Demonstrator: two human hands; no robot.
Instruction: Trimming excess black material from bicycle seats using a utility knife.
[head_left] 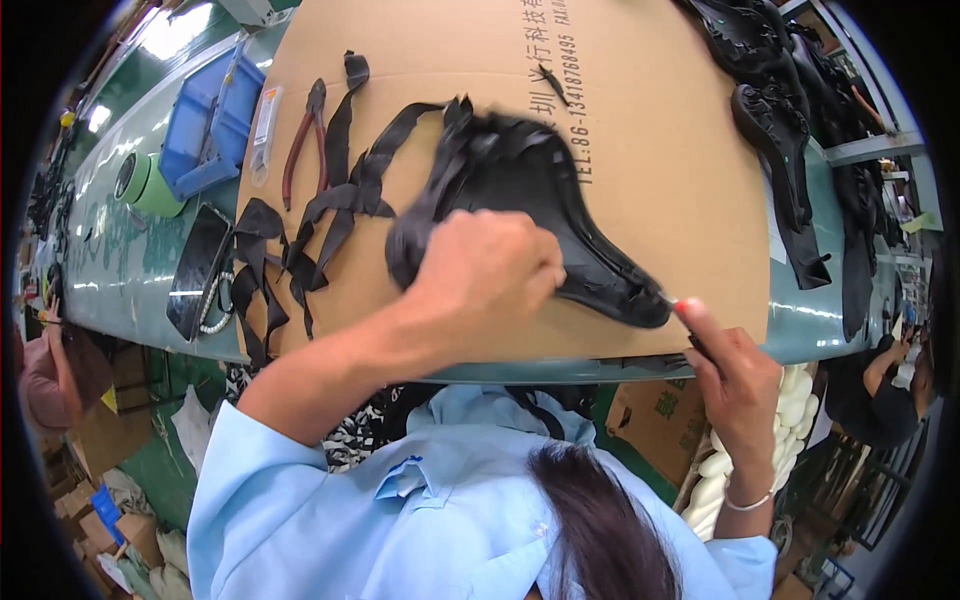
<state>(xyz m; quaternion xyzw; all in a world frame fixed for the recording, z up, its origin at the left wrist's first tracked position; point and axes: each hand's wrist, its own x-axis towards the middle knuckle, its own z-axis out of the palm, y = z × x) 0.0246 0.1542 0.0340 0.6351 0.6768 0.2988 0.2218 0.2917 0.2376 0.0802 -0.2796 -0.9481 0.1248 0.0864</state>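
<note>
A black bicycle saddle point(530, 190) lies underside up on a cardboard sheet, its narrow nose pointing to the right and toward me. My left hand point(490, 260) is closed in a fist over the saddle's near side. What its fingers grip, if anything, is hidden. At the tip of the nose my right hand point(728, 365) holds a slim hand tool point(682, 308) with a dark handle, a red part and a thin metal end. The metal end meets the saddle's edge; the fingers hide the rest. Cut black strips point(340, 200) lie left of the saddle.
Red-handled pliers point(305, 145) lie on the cardboard point(660, 120). Left of it are a blue bin point(205, 125), a green cup point(150, 185) and a flat black device point(198, 270) beside white beads. More black saddles point(775, 140) lie at right. Other people are at both sides.
</note>
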